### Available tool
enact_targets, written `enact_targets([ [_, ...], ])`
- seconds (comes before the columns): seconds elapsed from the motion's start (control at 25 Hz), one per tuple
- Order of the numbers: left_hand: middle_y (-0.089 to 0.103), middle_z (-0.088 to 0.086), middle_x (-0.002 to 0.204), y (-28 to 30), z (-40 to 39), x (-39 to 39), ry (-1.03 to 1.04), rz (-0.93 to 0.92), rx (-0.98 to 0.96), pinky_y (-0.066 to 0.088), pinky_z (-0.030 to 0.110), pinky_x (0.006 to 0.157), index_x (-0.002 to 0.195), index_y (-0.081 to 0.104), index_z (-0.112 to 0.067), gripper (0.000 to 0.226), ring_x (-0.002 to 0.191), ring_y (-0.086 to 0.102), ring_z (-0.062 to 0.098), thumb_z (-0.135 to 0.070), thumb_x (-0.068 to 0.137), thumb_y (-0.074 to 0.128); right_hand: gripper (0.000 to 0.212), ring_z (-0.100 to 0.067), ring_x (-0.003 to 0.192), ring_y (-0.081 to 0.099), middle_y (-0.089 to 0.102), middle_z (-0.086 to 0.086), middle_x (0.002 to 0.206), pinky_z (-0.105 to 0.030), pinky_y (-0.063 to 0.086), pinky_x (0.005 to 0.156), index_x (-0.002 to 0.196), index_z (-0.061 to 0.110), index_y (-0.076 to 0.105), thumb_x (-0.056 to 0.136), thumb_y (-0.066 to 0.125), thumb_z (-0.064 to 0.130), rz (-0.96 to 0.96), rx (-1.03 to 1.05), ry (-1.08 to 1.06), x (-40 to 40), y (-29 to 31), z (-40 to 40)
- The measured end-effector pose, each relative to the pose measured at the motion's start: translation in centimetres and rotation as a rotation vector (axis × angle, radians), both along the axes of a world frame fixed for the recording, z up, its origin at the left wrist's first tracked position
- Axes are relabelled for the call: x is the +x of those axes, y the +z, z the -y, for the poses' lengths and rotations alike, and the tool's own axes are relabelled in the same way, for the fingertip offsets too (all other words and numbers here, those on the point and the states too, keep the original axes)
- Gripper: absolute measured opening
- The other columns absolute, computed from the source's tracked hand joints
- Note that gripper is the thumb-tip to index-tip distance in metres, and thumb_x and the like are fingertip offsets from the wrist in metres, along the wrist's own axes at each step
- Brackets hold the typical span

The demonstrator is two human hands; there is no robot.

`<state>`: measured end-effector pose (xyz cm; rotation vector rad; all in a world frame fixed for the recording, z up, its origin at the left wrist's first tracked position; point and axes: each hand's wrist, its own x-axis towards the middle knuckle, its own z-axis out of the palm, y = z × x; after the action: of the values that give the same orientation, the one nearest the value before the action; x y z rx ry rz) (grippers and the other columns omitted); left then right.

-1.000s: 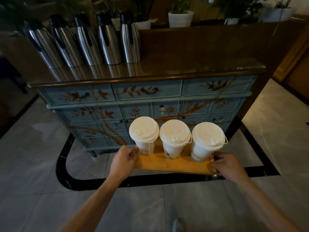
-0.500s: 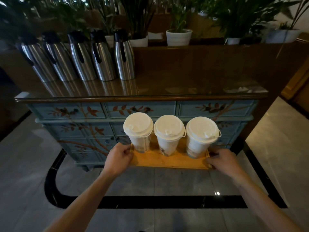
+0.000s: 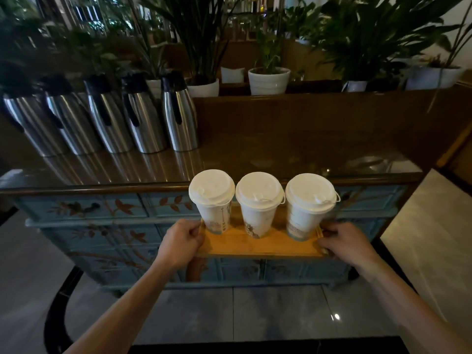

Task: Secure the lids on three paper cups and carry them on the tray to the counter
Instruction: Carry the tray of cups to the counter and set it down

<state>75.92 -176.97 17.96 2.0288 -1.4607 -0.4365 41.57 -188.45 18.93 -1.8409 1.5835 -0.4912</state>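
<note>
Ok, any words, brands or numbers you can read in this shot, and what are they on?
None can be read.
Left cup: a vertical line of print down its side, too small and blurred.
Middle cup: a small dark picture near the base, no legible words.
Right cup: faint bluish bands of print low on its side, blurred.
Lids, tray, flasks: no lettering visible.

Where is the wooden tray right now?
In the head view the wooden tray is lower centre, held in the air between the left hand and right hand, just in front of the blue painted cabinet, below its countertop.
</note>
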Motion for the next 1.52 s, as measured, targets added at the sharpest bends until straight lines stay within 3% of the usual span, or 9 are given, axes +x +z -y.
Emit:
enact_targets([
  [0.16, 0.050, -0.003, 0.069, 1.6, 5.1, 2.2, -0.009, 0.026, -0.016, 0.041, 0.026, 0.057, 0.069, 0.057, -0.007, 0.024, 0.063, 0.051, 0.009, -0.015, 0.091, 0.060, 0.032, -0.019, 0.057, 0.069, 0.074, -0.008, 0.072, -0.045, 0.058, 0.059, 0.085, 0.041, 0.063, 0.073, 0.075, 0.013, 0.008, -0.001, -0.008, 2.3, 1.8, 4.7],
  [0.4, 0.055, -0.002, 0.070, 3.6, 12.0, 6.0, -0.071, 0.006, -0.027, 0.050, 0.038, 0.062, 0.069, 0.061, -0.009, 0.023, 0.064, 0.055, 0.013, -0.014, 0.091, 0.059, 0.005, -0.020, 0.063, 0.071, 0.076, -0.008, 0.071, -0.026, 0.050, 0.054, 0.076, 0.017, 0.077, 0.071, 0.077, 0.016, -0.027, -0.029, -0.028, 5.4, 3.4, 11.6],
  [0.56, 0.055, 0.002, 0.080, 3.7, 15.7, 8.1, -0.088, 0.018, 0.002, 0.045, 0.030, 0.061, 0.063, 0.055, -0.015, 0.027, 0.072, 0.057, 0.016, -0.015, 0.090, 0.060, 0.014, -0.026, 0.068, 0.072, 0.077, -0.010, 0.077, -0.043, 0.058, 0.066, 0.088, 0.017, 0.076, 0.074, 0.077, 0.015, -0.006, 0.004, -0.044, 7.5, 4.0, 14.6],
  [0.72, 0.054, 0.001, 0.087, 3.8, 18.9, 9.6, -0.074, 0.013, 0.012, 0.040, 0.027, 0.062, 0.060, 0.054, -0.025, 0.032, 0.076, 0.055, 0.013, -0.017, 0.090, 0.059, 0.011, -0.020, 0.069, 0.071, 0.076, -0.006, 0.079, -0.036, 0.056, 0.061, 0.086, 0.018, 0.074, 0.075, 0.077, 0.015, -0.038, 0.009, -0.040, 8.9, 3.7, 17.7],
  [0.8, 0.054, 0.000, 0.090, 3.6, 20.3, 10.1, -0.069, 0.003, 0.016, 0.042, 0.026, 0.064, 0.064, 0.057, -0.027, 0.029, 0.078, 0.055, 0.012, -0.019, 0.092, 0.059, 0.025, -0.017, 0.065, 0.070, 0.076, -0.002, 0.082, -0.033, 0.056, 0.058, 0.096, 0.029, 0.071, 0.077, 0.077, 0.014, -0.022, 0.039, -0.038, 9.6, 3.7, 19.1],
  [1.08, 0.055, -0.001, 0.090, 2.7, 24.9, 10.0, -0.043, 0.007, 0.030, 0.042, 0.023, 0.062, 0.060, 0.052, -0.032, 0.036, 0.076, 0.056, 0.012, -0.018, 0.093, 0.055, 0.034, -0.016, 0.063, 0.066, 0.069, 0.003, 0.071, -0.023, 0.049, 0.045, 0.116, 0.014, 0.071, 0.082, 0.072, 0.009, -0.001, 0.033, -0.060, 10.0, 3.4, 24.2],
  [1.16, 0.054, -0.001, 0.093, 2.5, 26.2, 9.8, -0.028, 0.005, 0.031, 0.044, 0.025, 0.064, 0.068, 0.062, -0.028, 0.027, 0.078, 0.056, 0.012, -0.018, 0.093, 0.055, 0.034, -0.013, 0.062, 0.064, 0.067, 0.003, 0.072, -0.019, 0.045, 0.042, 0.117, 0.013, 0.070, 0.084, 0.072, 0.012, -0.022, 0.049, -0.049, 9.9, 3.5, 25.8],
  [1.28, 0.052, -0.006, 0.095, 2.1, 28.3, 9.2, -0.010, -0.023, 0.029, 0.048, 0.028, 0.070, 0.095, 0.072, -0.029, 0.019, 0.084, 0.057, 0.012, -0.021, 0.094, 0.055, 0.038, -0.014, 0.072, 0.065, 0.065, 0.004, 0.081, -0.020, 0.045, 0.049, 0.124, 0.011, 0.066, 0.086, 0.072, 0.014, -0.025, 0.082, -0.015, 9.6, 3.6, 28.6],
  [1.52, 0.050, -0.012, 0.093, 1.8, 32.7, 7.6, 0.044, -0.026, 0.049, 0.048, 0.022, 0.068, 0.082, 0.067, -0.040, 0.021, 0.083, 0.056, 0.006, -0.024, 0.094, 0.058, 0.047, -0.014, 0.076, 0.062, 0.059, 0.008, 0.084, -0.024, 0.047, 0.056, 0.134, 0.013, 0.057, 0.089, 0.069, 0.016, -0.051, 0.129, 0.038, 8.8, 3.7, 34.2],
])
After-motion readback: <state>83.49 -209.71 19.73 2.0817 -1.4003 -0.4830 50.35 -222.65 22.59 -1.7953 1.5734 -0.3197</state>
